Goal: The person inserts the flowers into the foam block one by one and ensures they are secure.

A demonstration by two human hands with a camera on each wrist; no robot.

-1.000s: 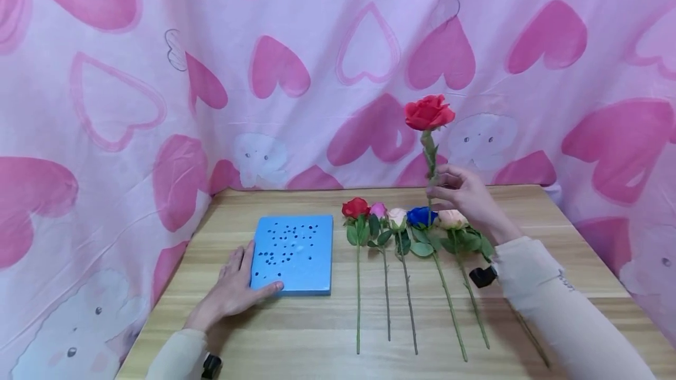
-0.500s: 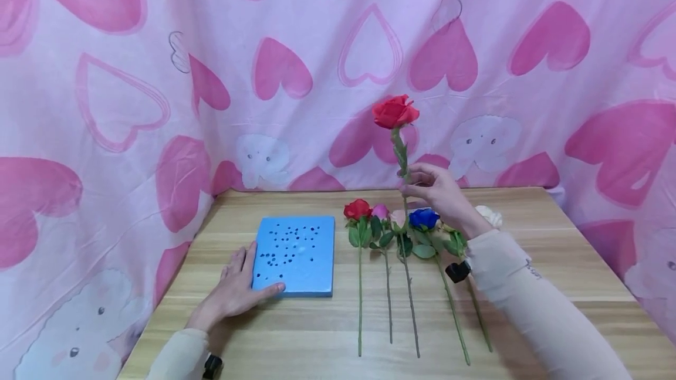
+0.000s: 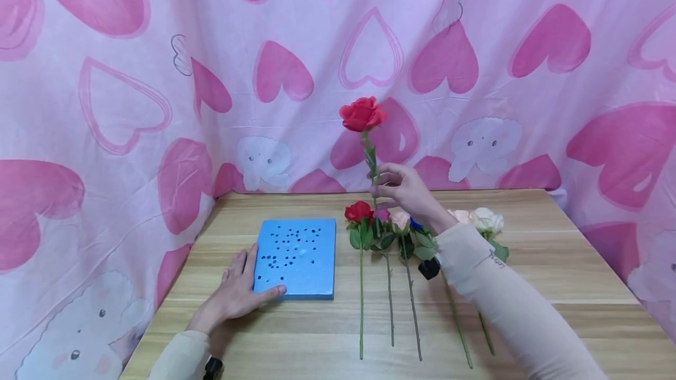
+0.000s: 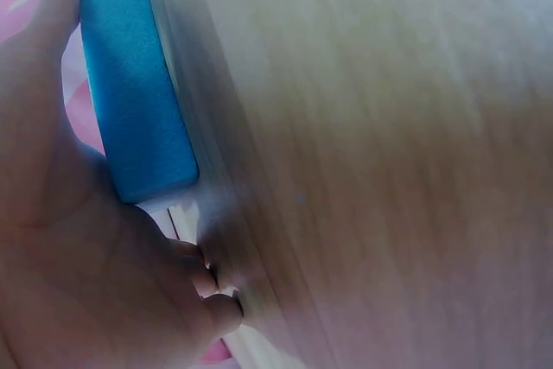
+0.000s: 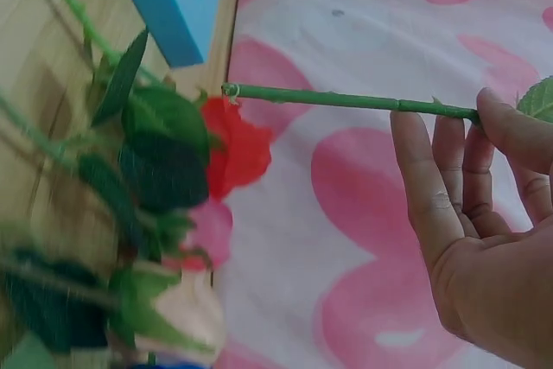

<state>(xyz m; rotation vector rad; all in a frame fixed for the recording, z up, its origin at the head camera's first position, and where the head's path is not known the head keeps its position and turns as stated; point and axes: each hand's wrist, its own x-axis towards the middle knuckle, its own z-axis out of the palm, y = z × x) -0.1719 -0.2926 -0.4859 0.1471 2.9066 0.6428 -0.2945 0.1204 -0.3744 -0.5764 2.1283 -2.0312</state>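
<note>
Head view shows the right hand (image 3: pixel 404 188) raised above the light wooden table (image 3: pixel 554 263), pinching the thin green stem of an upright red artificial rose (image 3: pixel 362 114) between thumb and fingertips. The bloom stands well above the fingers, and the stem runs down behind the row of roses below. Right wrist view shows that stem (image 5: pixel 346 99) lying across the fingertips (image 5: pixel 449 140), its cut end bare and free, pointing towards the blue foam. The left hand (image 3: pixel 235 293) lies flat with straight fingers against the near left corner of the rectangular blue foam block with small dark holes (image 3: pixel 297 255), thumb along its front edge. Just right of the block lie a row of artificial roses (image 3: pixel 388 224), red, pink and peach, stems towards the person; cream roses (image 3: pixel 483 220) lie farther right. Bare wood separates the block's right edge from the nearest lying stem, and more lies open along the near edge.
</note>
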